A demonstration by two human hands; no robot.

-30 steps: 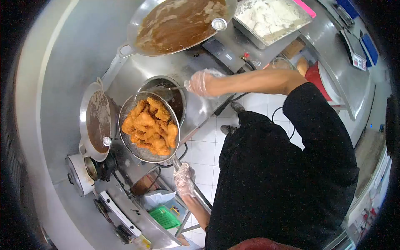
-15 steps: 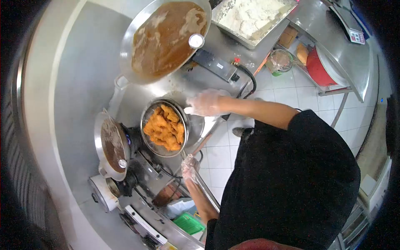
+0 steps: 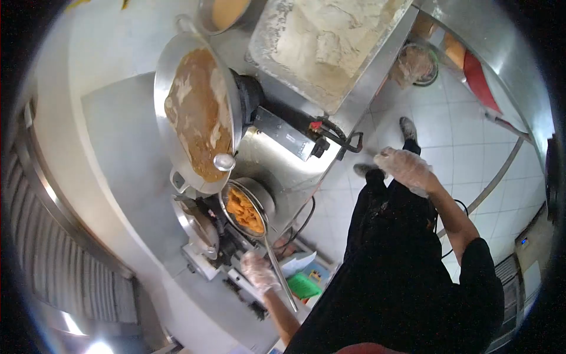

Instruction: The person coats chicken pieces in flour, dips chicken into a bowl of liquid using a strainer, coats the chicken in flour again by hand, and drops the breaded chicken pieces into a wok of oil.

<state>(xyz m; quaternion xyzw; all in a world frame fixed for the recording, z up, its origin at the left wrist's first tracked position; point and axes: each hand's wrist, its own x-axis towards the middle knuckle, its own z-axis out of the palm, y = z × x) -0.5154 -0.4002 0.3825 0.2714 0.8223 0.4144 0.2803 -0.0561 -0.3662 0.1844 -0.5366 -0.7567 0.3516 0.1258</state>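
Note:
My left hand (image 3: 259,272), in a clear plastic glove, is beside the long handle (image 3: 279,274) of a round strainer (image 3: 261,207). Its fingers look stretched out and off the handle, though blur softens them. Golden fried pieces (image 3: 243,210), perhaps chicken, fill the strainer, which rests tilted on a metal pot (image 3: 262,197). My right hand (image 3: 407,170), gloved the same way, hovers over the floor in front of my body. Its fingers are loosely bent and apart from any object; nothing shows in it.
A large wok (image 3: 162,100) of brown oil, with a round dial or ladle-like disc (image 3: 224,162) at its rim, sits on a burner (image 3: 283,134). Beyond are a tray of flour (image 3: 265,44) and a pot of batter (image 3: 206,15). A smaller wok (image 3: 191,227) stands at left.
My right hand has moved away from the strainer, back toward my body. My left hand has come off the handle and lies beside it. The view has shifted and turned.

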